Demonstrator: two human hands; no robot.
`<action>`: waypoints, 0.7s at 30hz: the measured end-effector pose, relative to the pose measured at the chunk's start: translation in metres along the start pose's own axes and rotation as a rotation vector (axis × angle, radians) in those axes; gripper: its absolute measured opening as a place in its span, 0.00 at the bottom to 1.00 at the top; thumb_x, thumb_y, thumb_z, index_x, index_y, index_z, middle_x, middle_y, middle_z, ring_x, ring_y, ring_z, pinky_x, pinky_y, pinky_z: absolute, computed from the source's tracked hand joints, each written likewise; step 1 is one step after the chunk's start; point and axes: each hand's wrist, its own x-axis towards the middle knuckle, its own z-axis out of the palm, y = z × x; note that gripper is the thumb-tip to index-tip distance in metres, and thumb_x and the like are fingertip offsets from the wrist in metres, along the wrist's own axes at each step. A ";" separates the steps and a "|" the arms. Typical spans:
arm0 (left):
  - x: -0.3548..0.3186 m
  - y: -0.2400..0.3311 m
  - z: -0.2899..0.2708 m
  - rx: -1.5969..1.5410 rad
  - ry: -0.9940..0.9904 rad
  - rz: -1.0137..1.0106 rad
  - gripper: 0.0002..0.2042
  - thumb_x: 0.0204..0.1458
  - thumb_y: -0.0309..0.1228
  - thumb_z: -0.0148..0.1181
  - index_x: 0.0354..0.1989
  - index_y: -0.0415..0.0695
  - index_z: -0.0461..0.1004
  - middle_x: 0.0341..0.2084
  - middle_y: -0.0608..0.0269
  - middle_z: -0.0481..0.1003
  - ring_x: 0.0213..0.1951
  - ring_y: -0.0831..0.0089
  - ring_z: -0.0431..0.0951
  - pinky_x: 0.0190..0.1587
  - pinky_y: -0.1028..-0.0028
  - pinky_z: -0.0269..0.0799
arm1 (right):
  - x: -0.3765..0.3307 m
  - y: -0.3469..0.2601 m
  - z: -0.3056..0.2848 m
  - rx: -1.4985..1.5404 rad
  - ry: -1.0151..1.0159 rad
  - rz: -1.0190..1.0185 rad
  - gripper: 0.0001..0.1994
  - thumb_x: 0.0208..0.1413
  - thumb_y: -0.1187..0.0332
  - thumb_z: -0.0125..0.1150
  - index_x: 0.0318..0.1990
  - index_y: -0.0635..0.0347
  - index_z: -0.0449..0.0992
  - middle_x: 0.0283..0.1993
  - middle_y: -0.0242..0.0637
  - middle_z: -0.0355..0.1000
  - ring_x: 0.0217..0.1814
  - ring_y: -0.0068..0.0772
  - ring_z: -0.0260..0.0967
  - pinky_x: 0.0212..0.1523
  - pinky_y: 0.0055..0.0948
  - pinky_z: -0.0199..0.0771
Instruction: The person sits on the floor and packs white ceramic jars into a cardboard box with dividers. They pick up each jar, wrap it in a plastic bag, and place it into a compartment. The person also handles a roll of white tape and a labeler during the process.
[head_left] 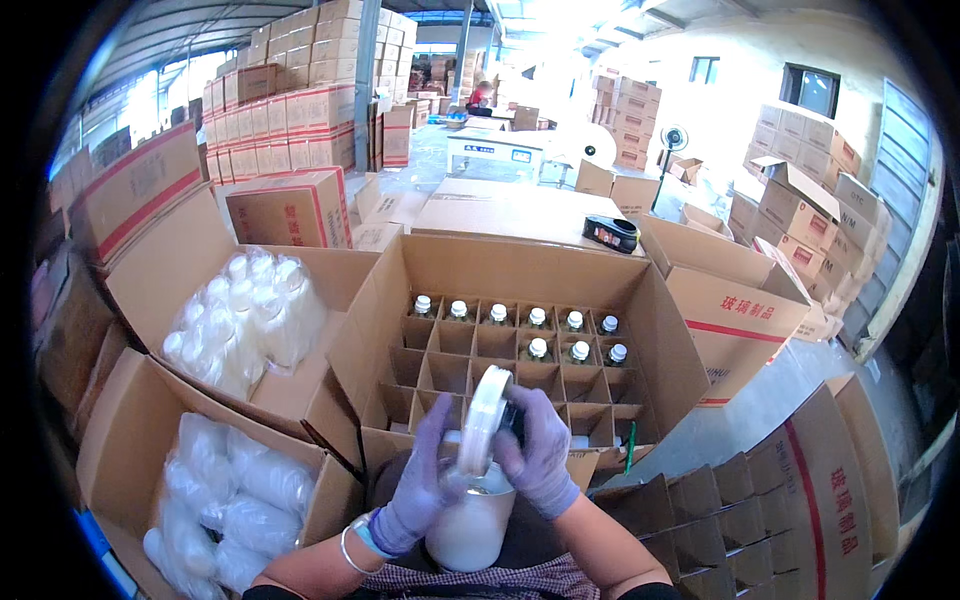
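Observation:
In front of my body, both lavender-gloved hands hold a white round disc (484, 420) upright; I cannot tell whether it is a tape roll or a lid. Fingers of my left hand (418, 498) press its left side. My right hand (543, 458) grips the right side, where a dark part shows. Directly below stands a white cylindrical container (468, 530) with a shiny upper rim, close to my lap. Just beyond is an open cardboard box (655, 335) with a cardboard divider grid (450, 372). Several white-capped bottles (538, 348) stand in its far cells.
At left, two open boxes hold plastic-wrapped white bottles (245, 318) and wrapped pale items (262, 525). A black tape dispenser (612, 233) lies on a flat carton behind. Cardboard dividers (715, 520) stand at lower right. A fan (674, 138) and stacked cartons (285, 120) are farther back.

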 end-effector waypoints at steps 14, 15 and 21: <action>-0.005 -0.033 -0.013 0.674 -0.164 0.512 0.28 0.45 0.51 0.70 0.56 0.60 0.79 0.62 0.54 0.70 0.68 0.42 0.64 0.67 0.41 0.60 | -0.038 0.077 0.011 0.005 -0.589 -0.210 0.28 0.57 0.64 0.65 0.67 0.49 0.69 0.67 0.40 0.69 0.70 0.43 0.65 0.73 0.40 0.63; -0.005 -0.041 -0.017 0.611 -0.158 0.461 0.27 0.46 0.50 0.70 0.56 0.58 0.79 0.62 0.54 0.71 0.67 0.42 0.65 0.67 0.42 0.61 | -0.039 0.074 0.012 0.134 -0.583 -0.001 0.27 0.58 0.64 0.64 0.66 0.53 0.69 0.64 0.42 0.71 0.67 0.42 0.68 0.68 0.38 0.68; -0.007 -0.038 0.010 -0.168 0.196 -0.213 0.31 0.62 0.48 0.61 0.65 0.35 0.70 0.60 0.50 0.74 0.61 0.68 0.72 0.63 0.68 0.67 | -0.032 0.011 0.029 0.313 -0.024 0.332 0.29 0.58 0.70 0.56 0.68 0.67 0.60 0.51 0.51 0.68 0.47 0.43 0.70 0.49 0.37 0.73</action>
